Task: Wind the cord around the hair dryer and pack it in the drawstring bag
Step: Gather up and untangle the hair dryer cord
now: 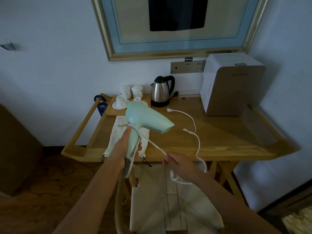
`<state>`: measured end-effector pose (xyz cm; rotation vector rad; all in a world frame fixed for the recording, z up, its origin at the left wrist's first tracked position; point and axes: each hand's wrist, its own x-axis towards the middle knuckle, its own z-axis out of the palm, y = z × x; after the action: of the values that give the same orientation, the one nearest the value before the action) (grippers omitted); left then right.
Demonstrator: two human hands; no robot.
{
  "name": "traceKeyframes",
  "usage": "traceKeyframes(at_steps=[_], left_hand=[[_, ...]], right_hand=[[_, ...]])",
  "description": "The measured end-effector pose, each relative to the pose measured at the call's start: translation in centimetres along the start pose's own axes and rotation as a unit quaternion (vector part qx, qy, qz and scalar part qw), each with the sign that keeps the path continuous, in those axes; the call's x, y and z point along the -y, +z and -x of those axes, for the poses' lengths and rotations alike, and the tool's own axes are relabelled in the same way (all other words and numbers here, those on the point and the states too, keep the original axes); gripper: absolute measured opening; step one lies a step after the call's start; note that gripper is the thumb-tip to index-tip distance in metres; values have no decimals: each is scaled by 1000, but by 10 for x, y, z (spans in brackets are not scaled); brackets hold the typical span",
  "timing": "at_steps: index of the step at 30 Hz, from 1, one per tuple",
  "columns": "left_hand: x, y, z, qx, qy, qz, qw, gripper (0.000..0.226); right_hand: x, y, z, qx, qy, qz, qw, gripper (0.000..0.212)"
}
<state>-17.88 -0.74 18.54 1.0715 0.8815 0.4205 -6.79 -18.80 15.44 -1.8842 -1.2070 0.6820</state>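
My left hand (124, 146) grips the handle of a mint-green hair dryer (146, 119), held above the table with its nozzle pointing right. A white cord (196, 132) runs from the handle's top taut down to my right hand (179, 164), which pinches it. From there the cord loops below that hand and trails back up over the table to its plug (169, 110), which lies near the kettle. The white drawstring bag (118, 130) lies flat on the table under the dryer, its black drawstrings hanging over the front edge.
The wooden table (211, 141) has raised side rails. At the back stand a steel kettle (161, 92), a tray with white cups (125, 97) and a white and beige appliance (231, 85). A cushioned chair (168, 203) sits below my arms.
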Motion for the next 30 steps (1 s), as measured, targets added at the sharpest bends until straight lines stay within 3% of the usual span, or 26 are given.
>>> traceKeyframes(at_steps=[2,4,6,8,10,12,13,15,17,20,23,26,30], left_hand=[[-12,0,8,91,-45,16,995,59],[-22,1,16,163,-64,25,984,65],[-25,2,26,185,-55,24,981,66],[-22,-1,35,161,-41,32,986,55],[-23,-7,46,187,-44,30,981,50],[-31,-11,55,230,-2,-112,967,58],[-38,-11,61,251,34,-232,939,66],[-51,-3,65,313,98,-449,831,75],[-53,7,63,373,88,-562,733,60],[-32,16,57,370,69,-639,671,47],[-7,14,41,288,97,-671,677,46],[5,9,26,187,112,-636,741,39],[5,6,13,51,165,-560,811,34]], right_hand=[[-6,-3,0,29,22,-125,991,34],[-7,-8,-2,67,26,-164,984,36],[-6,-14,-7,81,34,-155,984,36],[-4,-26,-12,76,52,-143,985,31],[-4,-41,-18,52,63,-68,994,10],[0,-59,-25,15,61,30,998,22],[6,-67,-29,2,32,33,999,23],[22,-79,-37,29,-14,52,998,13],[35,-86,-47,94,-22,120,988,17],[47,-91,-62,113,-16,228,967,31],[63,-86,-62,99,-35,310,945,30],[76,-71,-53,73,-48,362,928,31],[75,-52,-38,40,-1,255,966,24]])
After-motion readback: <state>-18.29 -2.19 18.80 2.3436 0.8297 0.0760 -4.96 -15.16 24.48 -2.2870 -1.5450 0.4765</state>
